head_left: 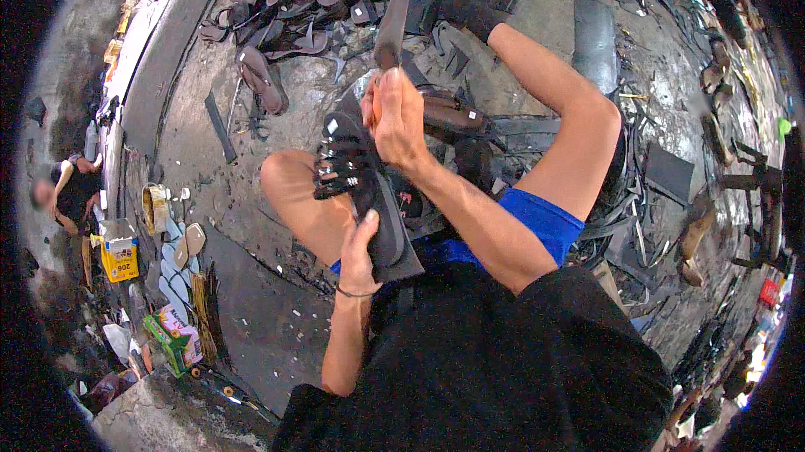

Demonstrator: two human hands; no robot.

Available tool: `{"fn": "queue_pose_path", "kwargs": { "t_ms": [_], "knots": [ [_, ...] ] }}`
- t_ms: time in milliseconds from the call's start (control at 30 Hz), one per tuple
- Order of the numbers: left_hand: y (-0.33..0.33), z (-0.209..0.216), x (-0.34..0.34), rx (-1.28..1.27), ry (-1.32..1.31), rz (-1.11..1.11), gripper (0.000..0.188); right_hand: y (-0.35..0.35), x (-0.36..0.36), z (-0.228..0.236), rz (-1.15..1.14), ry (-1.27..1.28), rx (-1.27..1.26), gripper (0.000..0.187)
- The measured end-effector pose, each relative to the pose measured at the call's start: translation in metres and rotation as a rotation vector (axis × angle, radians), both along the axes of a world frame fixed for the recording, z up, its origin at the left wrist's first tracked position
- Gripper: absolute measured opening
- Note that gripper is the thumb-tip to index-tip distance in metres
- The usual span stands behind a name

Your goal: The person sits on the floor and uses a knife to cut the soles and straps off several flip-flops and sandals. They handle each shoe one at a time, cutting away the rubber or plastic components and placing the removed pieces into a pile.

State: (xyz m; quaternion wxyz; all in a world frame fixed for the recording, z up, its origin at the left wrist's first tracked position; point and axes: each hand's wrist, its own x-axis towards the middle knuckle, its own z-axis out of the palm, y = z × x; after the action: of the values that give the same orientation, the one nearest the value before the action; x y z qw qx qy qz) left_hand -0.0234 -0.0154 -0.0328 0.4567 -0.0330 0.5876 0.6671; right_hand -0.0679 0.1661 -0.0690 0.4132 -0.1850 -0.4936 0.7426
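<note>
My left hand point(360, 259) grips the heel end of a black strappy sandal point(386, 221), its thumb pressed on the footbed. Shiny bits show on the sandal's straps, and a white sticker sits near its toe. Beneath the sandal lies a wider black rubber sheet point(407, 266) that juts out past the heel. My right hand point(396, 121) is closed in a fist beside the toe end, round a long, dark, slightly curved tool point(396, 28) that points away from me. It looks like a blade, but its exact kind is unclear.
Brown sandals point(263, 79) lie piled at the far left, and a brown sandal point(453, 112) is beyond my right hand. Dark rubber sheets point(595, 41) and offcuts cover the floor on the right. A yellow container point(119, 257) and a brush of bristles point(205, 309) are at left. Another person point(71, 192) sits farther left.
</note>
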Motion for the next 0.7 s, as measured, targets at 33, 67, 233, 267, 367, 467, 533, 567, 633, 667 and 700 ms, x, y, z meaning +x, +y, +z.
{"fn": "queue_pose_path", "kwargs": {
  "t_ms": [33, 67, 233, 267, 367, 467, 533, 567, 633, 667, 700],
  "knots": [
    [0.006, 0.007, -0.002, -0.011, -0.001, 0.018, 0.06, -0.01, 0.012, 0.009, 0.02, -0.027, 0.042, 0.044],
    [0.013, 0.014, -0.004, -0.019, -0.003, 0.034, 0.067, -0.016, 0.024, 0.019, 0.035, -0.055, 0.087, 0.042],
    [0.005, -0.016, -0.026, 0.003, -0.019, 0.122, 0.07, -0.043, 0.069, 0.03, 0.201, -0.213, 0.221, 0.034],
    [0.005, -0.016, -0.03, 0.014, -0.011, 0.148, 0.071, -0.05, 0.077, 0.04, 0.206, -0.195, 0.186, 0.034],
    [0.003, -0.009, -0.022, 0.001, 0.072, 0.05, 0.065, -0.037, 0.1, 0.033, 0.274, -0.379, -0.056, 0.031],
    [-0.004, -0.025, -0.008, 0.083, 0.319, -0.007, 0.048, -0.01, 0.125, 0.051, 0.206, -0.538, 0.061, 0.045],
    [-0.006, -0.031, 0.005, 0.138, 0.475, -0.053, 0.037, -0.011, 0.134, 0.047, 0.394, -0.539, 0.162, 0.05],
    [-0.001, -0.013, 0.016, 0.151, 0.332, 0.001, 0.04, -0.013, 0.14, 0.049, 0.391, -0.541, 0.177, 0.049],
    [-0.006, 0.016, -0.006, 0.563, 0.061, 0.034, 0.045, -0.012, 0.15, 0.062, 0.472, -0.556, 0.084, 0.047],
    [-0.01, 0.027, -0.021, 0.761, -0.08, 0.05, 0.048, -0.015, 0.154, 0.068, 0.481, -0.541, 0.066, 0.046],
    [-0.01, 0.036, -0.033, 0.754, -0.013, 0.046, 0.052, -0.021, 0.157, 0.073, 0.508, -0.521, 0.046, 0.045]
  ]
}}
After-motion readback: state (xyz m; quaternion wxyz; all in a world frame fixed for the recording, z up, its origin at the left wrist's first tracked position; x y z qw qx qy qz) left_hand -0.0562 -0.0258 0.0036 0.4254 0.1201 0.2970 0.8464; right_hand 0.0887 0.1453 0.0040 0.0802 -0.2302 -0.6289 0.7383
